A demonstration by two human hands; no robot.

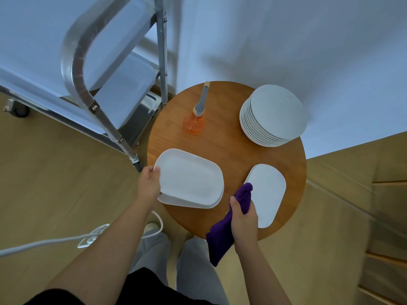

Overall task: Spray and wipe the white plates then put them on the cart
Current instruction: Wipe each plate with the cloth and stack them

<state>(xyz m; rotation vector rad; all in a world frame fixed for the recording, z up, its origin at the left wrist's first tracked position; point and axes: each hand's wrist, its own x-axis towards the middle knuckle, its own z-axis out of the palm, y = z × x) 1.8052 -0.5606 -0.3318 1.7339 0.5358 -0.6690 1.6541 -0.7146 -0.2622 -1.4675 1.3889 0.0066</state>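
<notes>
one view only, a wide-angle camera on the person's head, looking steeply down and forward from close above the round wooden table [229,150]. forearms enter from the bottom edge, the table sits mid-frame, the metal cart [105,89] fills the upper left, white wall bends across the top, wooden floor at both sides.

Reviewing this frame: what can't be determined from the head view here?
- How many white rectangular plates the left hand grips: the top one covers the rest, only edges peek out below.
- Liquid level in the orange spray bottle: seen from above, too small.
- Whether the plates are already sprayed or wiped: surfaces look uniformly white.
- Right hand fingers: wrapped under the purple cloth.
- Metal cart shelves: cut off by the frame's left edge.
</notes>
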